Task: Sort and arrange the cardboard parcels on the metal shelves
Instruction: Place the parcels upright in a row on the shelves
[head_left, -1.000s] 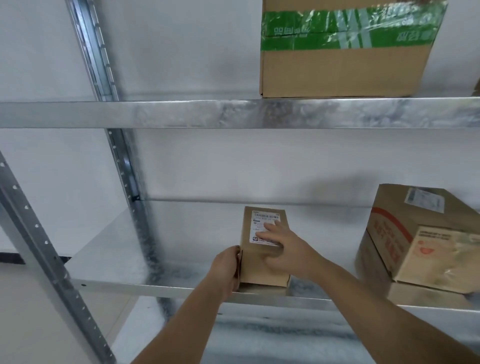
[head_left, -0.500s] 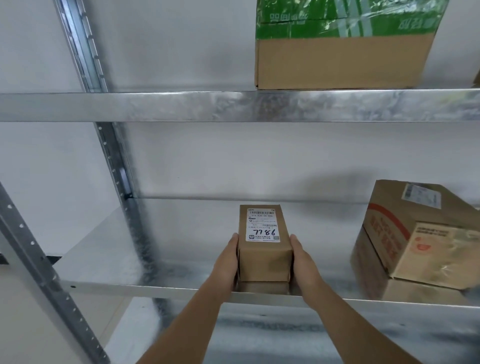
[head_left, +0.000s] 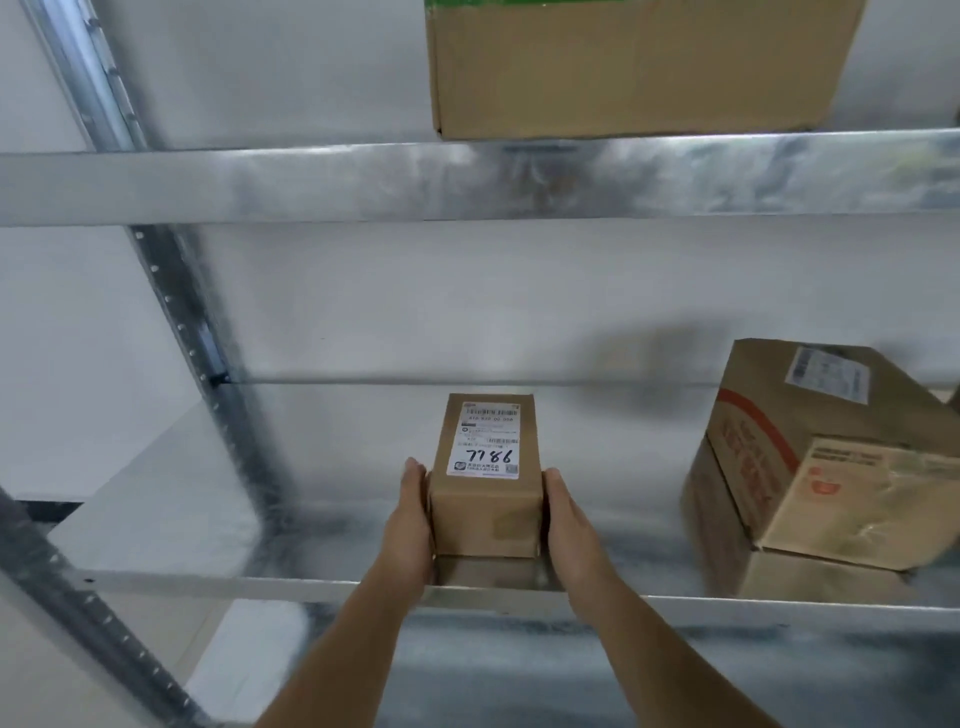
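Parcels: three cardboard boxes in view.
Small parcel (head_left: 486, 486): one, standing on the middle shelf (head_left: 171, 499) near its front edge; white label with handwritten "7786" on its upper face.
Printed parcel (head_left: 826, 478): one, at the right of the same shelf, well apart from the small parcel, tilted, with red print and a white label.
Large parcel (head_left: 639, 67): one, on the upper shelf (head_left: 260, 182), its top cut off by the frame.
Hands: two. Left hand (head_left: 410, 525) flat against the small parcel's left side; right hand (head_left: 569, 522) flat against its right side, fingers straight.
Shelves: two galvanised levels visible.
Uprights: perforated metal posts (head_left: 182, 322) at left.
Room: plain white wall (head_left: 467, 301) behind the rack.
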